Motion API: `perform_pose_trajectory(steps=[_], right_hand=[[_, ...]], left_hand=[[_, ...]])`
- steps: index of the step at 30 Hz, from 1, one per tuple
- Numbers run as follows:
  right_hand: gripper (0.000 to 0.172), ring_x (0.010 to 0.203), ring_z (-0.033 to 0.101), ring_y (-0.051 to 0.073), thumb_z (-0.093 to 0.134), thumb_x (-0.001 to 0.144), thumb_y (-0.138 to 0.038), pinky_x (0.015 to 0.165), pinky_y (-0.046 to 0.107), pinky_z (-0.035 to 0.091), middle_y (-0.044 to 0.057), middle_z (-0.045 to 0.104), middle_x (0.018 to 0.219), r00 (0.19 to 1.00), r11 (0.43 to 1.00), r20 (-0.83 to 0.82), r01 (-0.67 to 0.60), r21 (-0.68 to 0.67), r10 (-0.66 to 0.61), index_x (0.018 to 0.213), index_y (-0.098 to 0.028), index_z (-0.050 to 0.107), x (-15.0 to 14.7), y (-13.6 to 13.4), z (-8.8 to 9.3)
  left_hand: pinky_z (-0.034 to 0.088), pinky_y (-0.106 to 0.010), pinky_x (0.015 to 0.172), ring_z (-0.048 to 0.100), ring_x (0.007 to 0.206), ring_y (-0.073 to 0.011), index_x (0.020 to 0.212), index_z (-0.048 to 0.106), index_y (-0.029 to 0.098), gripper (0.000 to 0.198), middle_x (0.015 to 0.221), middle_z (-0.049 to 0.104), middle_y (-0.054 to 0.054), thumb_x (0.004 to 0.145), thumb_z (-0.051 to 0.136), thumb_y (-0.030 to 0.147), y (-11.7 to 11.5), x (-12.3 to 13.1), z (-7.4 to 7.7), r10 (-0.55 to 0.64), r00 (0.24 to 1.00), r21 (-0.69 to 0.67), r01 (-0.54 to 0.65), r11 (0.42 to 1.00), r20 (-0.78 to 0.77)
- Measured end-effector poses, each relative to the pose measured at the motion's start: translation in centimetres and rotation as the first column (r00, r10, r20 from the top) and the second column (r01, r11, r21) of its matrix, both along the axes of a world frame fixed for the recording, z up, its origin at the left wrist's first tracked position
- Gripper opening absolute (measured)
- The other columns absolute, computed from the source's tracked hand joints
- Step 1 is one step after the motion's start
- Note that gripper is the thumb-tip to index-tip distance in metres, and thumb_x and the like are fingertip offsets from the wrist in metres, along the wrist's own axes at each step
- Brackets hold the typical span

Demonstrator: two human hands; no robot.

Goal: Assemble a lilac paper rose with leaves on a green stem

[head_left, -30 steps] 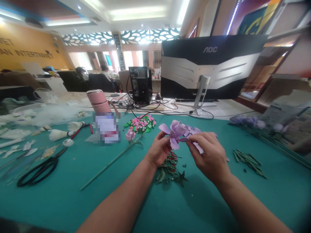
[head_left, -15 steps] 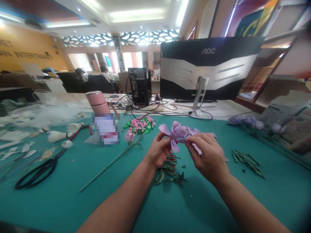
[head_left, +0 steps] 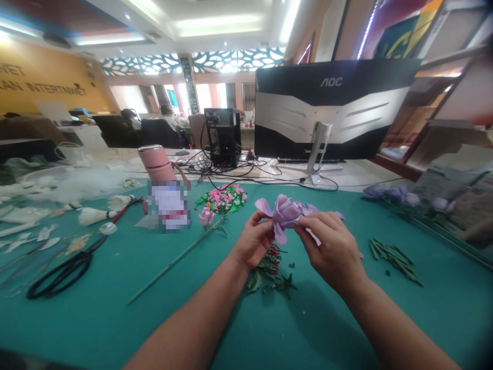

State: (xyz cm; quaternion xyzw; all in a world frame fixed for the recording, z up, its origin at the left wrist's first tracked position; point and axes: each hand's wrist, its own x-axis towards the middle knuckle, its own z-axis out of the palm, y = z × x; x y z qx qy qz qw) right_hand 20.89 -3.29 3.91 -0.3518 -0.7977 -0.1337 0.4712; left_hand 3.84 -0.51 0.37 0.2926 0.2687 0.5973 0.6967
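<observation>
Above the green mat, a lilac artificial flower (head_left: 285,211) with spread petals is held between both hands. My left hand (head_left: 252,237) is closed on its left side, thumb and fingers pinching near the base. The fingertips of my right hand (head_left: 329,244) pinch a petal on the flower's right side. More lilac petals (head_left: 310,209) lie behind, partly hidden by my right hand. Below the hands is a pile of green leaves with red bits (head_left: 265,270), and a star-shaped green sepal (head_left: 287,283) lies close by.
A pink rosebud on a long green stem (head_left: 173,262) lies left of my hands, with black-handled scissors (head_left: 61,275) further left. Small pink flowers (head_left: 225,196) and a pink bottle (head_left: 157,163) stand behind. Green stem pieces (head_left: 396,259) lie right; a monitor (head_left: 331,110) rises at the back.
The view has shifted very slightly. Both hands keep hold of the lilac flower, which has hardly moved.
</observation>
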Motion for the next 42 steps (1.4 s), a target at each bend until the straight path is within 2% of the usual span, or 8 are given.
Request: perform_pose_trajectory(steps=[11, 20, 23, 26, 30, 33, 37, 42], right_hand=[[0.006, 0.085, 0.062, 0.019, 0.063, 0.09, -0.019, 0.075, 0.032, 0.05, 0.004, 0.068, 0.089, 0.997, 1.0, -0.075, 0.018, 0.004, -0.018, 0.094, -0.023, 0.065, 0.0, 0.0, -0.5], [0.009, 0.091, 0.063, 0.02, 0.062, 0.091, -0.029, 0.08, 0.035, 0.051, 0.006, 0.069, 0.093, 0.989, 0.996, -0.151, -0.018, -0.089, 0.004, 0.097, -0.023, 0.067, 0.1, 0.1, 0.1], [0.016, 0.089, 0.063, 0.02, 0.055, 0.095, -0.031, 0.078, 0.034, 0.05, 0.006, 0.069, 0.091, 0.971, 0.991, -0.235, 0.002, -0.136, -0.035, 0.094, -0.022, 0.068, 1.4, 0.8, 0.4], [0.023, 0.08, 0.063, 0.019, 0.052, 0.095, -0.033, 0.072, 0.033, 0.049, 0.005, 0.069, 0.083, 0.917, 0.977, -0.367, 0.091, -0.191, -0.156, 0.089, -0.02, 0.069, 3.7, 2.2, 0.5], [0.027, 0.061, 0.057, 0.015, 0.055, 0.09, -0.039, 0.06, 0.028, 0.046, 0.0, 0.061, 0.065, 0.802, 0.935, -0.513, 0.154, -0.32, -0.308, 0.09, -0.017, 0.071, 6.6, 4.2, -0.1], [0.029, 0.056, 0.054, 0.014, 0.056, 0.087, -0.039, 0.056, 0.028, 0.045, -0.002, 0.057, 0.061, 0.78, 0.909, -0.529, 0.119, -0.4, -0.335, 0.097, -0.016, 0.07, 8.1, 5.4, -0.9], [0.033, 0.064, 0.061, 0.016, 0.047, 0.089, -0.034, 0.062, 0.029, 0.048, 0.002, 0.066, 0.072, 0.835, 0.8, -0.31, 0.231, -0.553, -0.455, 0.108, -0.017, 0.068, 9.9, 7.5, -2.2], [0.033, 0.089, 0.068, 0.023, 0.045, 0.084, -0.022, 0.081, 0.036, 0.05, 0.011, 0.075, 0.096, 0.834, 0.682, -0.084, 0.383, -0.623, -0.545, 0.103, -0.015, 0.072, 12.6, 10.3, -4.4]], left_hand=[[0.052, -0.025, 0.07, 0.066, 0.069, -0.0122, 0.106, 0.062, 0.018, 0.05, 0.081, 0.071, -0.001, 0.062, 0.086, 0.018, 0.0, 0.2, -0.1, -0.016, 1.0, -0.011, 0.016, 1.0, 0.019], [0.052, -0.024, 0.068, 0.067, 0.072, -0.0129, 0.097, 0.066, 0.017, 0.039, 0.085, 0.072, -0.002, 0.062, 0.082, 0.013, 0.1, -0.1, 0.4, 0.015, 1.0, 0.006, -0.015, 1.0, -0.009], [0.053, -0.026, 0.069, 0.067, 0.071, -0.0136, 0.093, 0.066, 0.018, 0.032, 0.08, 0.071, -0.001, 0.064, 0.08, 0.012, 0.6, -0.7, 0.7, 0.051, 0.999, 0.003, -0.051, 0.999, -0.003], [0.054, -0.027, 0.069, 0.067, 0.07, -0.0142, 0.085, 0.065, 0.019, 0.023, 0.076, 0.07, -0.001, 0.066, 0.078, 0.013, 1.0, -1.3, 0.9, 0.08, 0.996, -0.004, -0.08, 0.997, 0.034], [0.054, -0.028, 0.067, 0.068, 0.072, -0.0159, 0.08, 0.062, 0.019, 0.022, 0.074, 0.07, -0.001, 0.065, 0.077, 0.011, 1.4, -1.7, 1.0, 0.114, 0.99, -0.013, -0.114, 0.993, 0.079], [0.054, -0.028, 0.066, 0.068, 0.071, -0.0164, 0.079, 0.061, 0.019, 0.023, 0.073, 0.069, -0.001, 0.065, 0.076, 0.01, 1.5, -1.7, 1.0, 0.123, 0.988, -0.023, -0.121, 0.992, 0.095], [0.054, -0.028, 0.066, 0.068, 0.071, -0.0161, 0.08, 0.06, 0.019, 0.024, 0.073, 0.069, 0.0, 0.065, 0.077, 0.011, 1.5, -1.7, 1.0, 0.12, 0.986, -0.023, -0.118, 0.993, 0.119], [0.054, -0.028, 0.067, 0.068, 0.071, -0.016, 0.081, 0.059, 0.019, 0.026, 0.072, 0.069, 0.0, 0.065, 0.079, 0.013, 1.6, -1.9, 0.9, 0.108, 0.988, -0.017, -0.106, 0.994, 0.112]])
